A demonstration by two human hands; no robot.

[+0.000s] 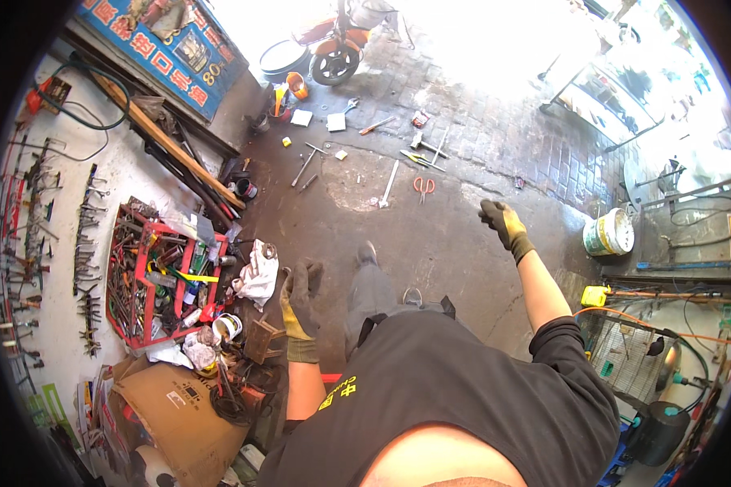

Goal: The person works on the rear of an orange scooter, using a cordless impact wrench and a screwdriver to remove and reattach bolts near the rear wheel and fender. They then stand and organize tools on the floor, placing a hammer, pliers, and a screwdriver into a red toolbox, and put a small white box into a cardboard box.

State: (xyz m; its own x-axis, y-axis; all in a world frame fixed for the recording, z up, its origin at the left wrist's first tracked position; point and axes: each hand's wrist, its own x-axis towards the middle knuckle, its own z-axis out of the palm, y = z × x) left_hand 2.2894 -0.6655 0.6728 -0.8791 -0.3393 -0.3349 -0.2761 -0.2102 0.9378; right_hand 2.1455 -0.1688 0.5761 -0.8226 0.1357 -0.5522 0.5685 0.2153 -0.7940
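My left hand point(300, 304), in a yellow and dark work glove, hangs beside the toolbox with its fingers apart and nothing visible in them. My right hand point(505, 225), gloved alike, is held out over the floor at the right, fingers curled in and no object showing. Ahead of my feet, tools lie spread on the floor: red-handled scissors point(423, 188), a hammer point(424, 145), yellow-green pliers point(419, 159), a T-handle wrench point(304, 165), a screwdriver point(377, 126) and a long silver tool point(391, 182). Both hands are well apart from them.
A red toolbox point(148, 277) crammed with tools stands at the left, near a white rag point(258, 276) and a cardboard box point(183, 414). To the right are a white bucket point(609, 233) and a wire basket point(623, 349). An orange two-wheeler point(337, 53) is parked at the far side.
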